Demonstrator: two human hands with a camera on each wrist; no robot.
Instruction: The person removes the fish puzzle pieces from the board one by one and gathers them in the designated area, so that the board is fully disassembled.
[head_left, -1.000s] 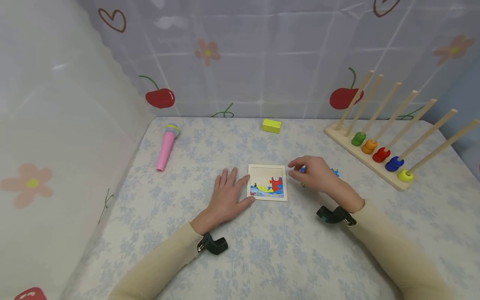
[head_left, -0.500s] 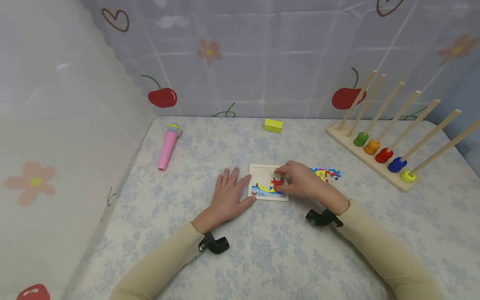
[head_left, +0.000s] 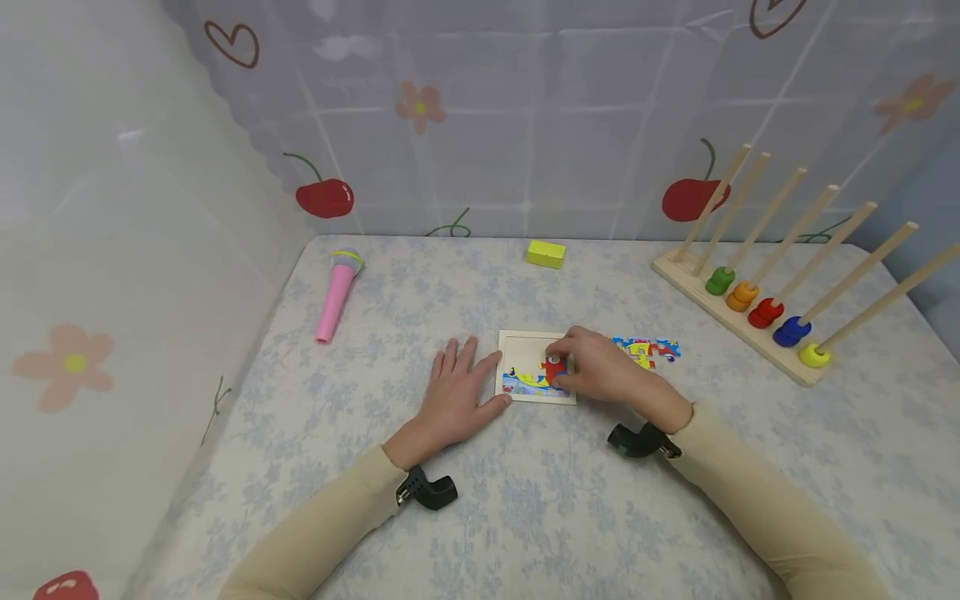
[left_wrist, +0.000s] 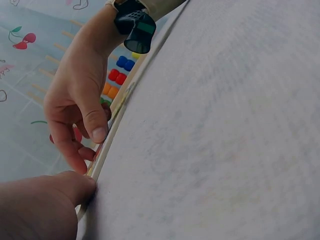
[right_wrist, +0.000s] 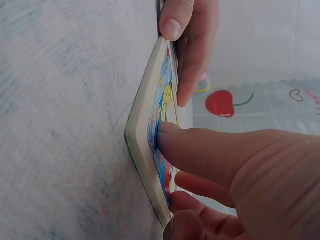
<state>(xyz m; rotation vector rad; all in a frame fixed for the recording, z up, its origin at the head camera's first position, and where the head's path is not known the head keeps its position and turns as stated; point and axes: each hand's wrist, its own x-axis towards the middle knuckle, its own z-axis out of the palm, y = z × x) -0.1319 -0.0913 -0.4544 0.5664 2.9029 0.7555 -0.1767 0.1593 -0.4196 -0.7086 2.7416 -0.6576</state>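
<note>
A small square puzzle board [head_left: 536, 402] with a pale wooden rim lies on the table, its lower part filled with blue, yellow and red pieces. My left hand [head_left: 452, 396] rests on the table with fingers spread, thumb and index fingertip touching the board's left rim. Over the right side is my right hand [head_left: 603, 367], its thumb and curved fingers around a red puzzle piece [head_left: 553, 367] in the board. In the right wrist view the thumb [right_wrist: 200, 150] lies on the picture. Several loose puzzle pieces [head_left: 663, 348] lie to the right, partly hidden behind that hand.
A pink toy microphone [head_left: 335, 300] lies at the left back. At the back middle is a yellow block [head_left: 546, 253]. A wooden peg rack [head_left: 731, 321] with coloured beads stands at the right, its tall pegs leaning outward in view. A printed curtain hangs behind the table.
My right hand has moved left from beside the loose pieces onto the board's red piece, uncovering some loose pieces. Over the last half second it barely shifts. The left hand stays put.
</note>
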